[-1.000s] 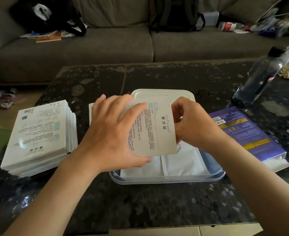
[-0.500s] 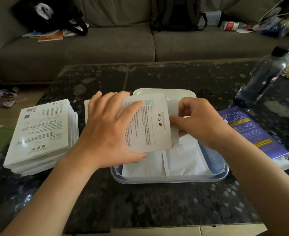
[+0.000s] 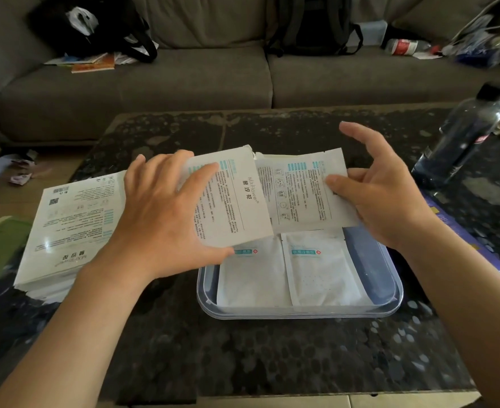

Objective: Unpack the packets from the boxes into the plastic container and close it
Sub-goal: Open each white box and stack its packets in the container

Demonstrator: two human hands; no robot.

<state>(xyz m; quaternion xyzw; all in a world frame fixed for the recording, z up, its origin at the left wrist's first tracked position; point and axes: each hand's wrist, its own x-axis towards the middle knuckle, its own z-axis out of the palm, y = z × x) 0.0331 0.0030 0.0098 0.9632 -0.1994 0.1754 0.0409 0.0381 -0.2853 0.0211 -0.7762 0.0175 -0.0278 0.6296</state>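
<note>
Right hand [image 3: 381, 198] thumb-pinches packet [image 3: 304, 192], other fingers splayed; container [image 3: 390, 304] directly below at 6 o'clock, packet long axis 9–3. Left hand [image 3: 166, 219] grips box [image 3: 231, 201].

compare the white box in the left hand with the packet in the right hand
The white box in the left hand shows mostly lines of text and a brand name; the packet in the right hand shows small face diagrams. The box looks stiff and flat; the packet looks thin. Both are white, held above the plastic container.
</note>
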